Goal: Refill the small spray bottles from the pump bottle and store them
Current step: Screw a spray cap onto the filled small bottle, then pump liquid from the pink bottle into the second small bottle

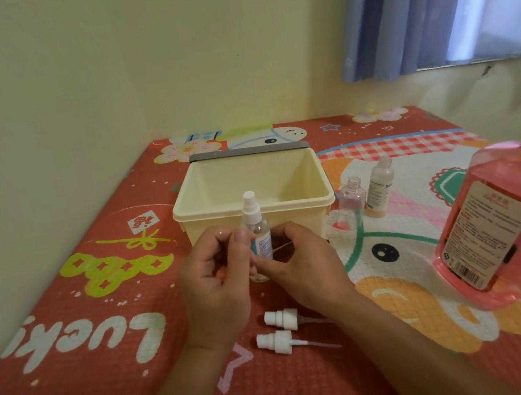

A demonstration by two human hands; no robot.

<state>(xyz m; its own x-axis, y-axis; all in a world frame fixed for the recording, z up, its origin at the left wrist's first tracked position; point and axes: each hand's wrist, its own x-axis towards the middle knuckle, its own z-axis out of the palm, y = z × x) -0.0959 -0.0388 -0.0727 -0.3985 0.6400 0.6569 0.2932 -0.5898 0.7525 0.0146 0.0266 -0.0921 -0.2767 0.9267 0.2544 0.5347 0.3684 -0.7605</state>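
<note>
Both hands meet on one small spray bottle (257, 234), which stands upright between them with its white spray head on top. The left hand (217, 286) has its fingers curled inward, and its thumb (241, 239) presses against the bottle's left side at the label. The right hand (303, 268) is curled too, its thumb and forefinger pinching the lower part of the bottle from the right; how its other fingers lie I cannot tell. The bottle's base is hidden behind the fingers.

Just beyond the fingertips sits an open cream box (289, 208), its grey lid tipped back. To the right of the right-hand fingers, near the box's corner, stand a clear bottle (352, 198) and a white bottle (379, 186); the clear one has no spray head. Below the hands, near the wrists, two loose spray heads (282, 319) (275, 340) lie on their sides on the red patterned mat (67, 335), tubes pointing right. Well to the right of the right hand stands the pink pump bottle (499, 218).
</note>
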